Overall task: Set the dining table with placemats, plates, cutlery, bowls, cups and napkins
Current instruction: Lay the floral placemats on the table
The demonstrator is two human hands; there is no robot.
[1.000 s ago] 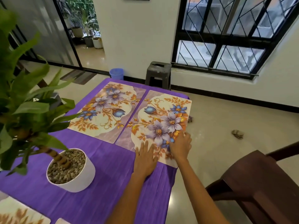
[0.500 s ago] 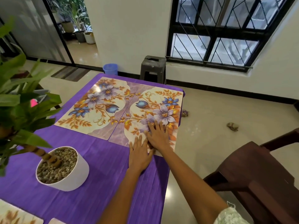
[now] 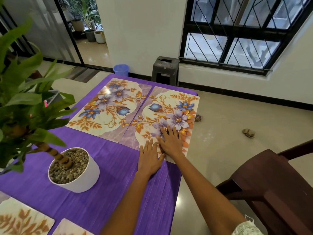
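1. Two hands lie flat with fingers spread: our right hand (image 3: 171,141) presses on the floral placemat (image 3: 167,116), and our left hand (image 3: 149,158) rests just beside it, fingertips on the mat's near edge, palm on the purple tablecloth (image 3: 108,192).
2. A second placemat (image 3: 108,107) lies beyond our left hand, touching the first.
3. Left of our hands, we see a white pot (image 3: 74,172) filled with pebbles, holding a leafy plant (image 3: 25,106).
4. Far beyond our hands, a blue bin (image 3: 121,70) stands on the floor; its contents are hidden.
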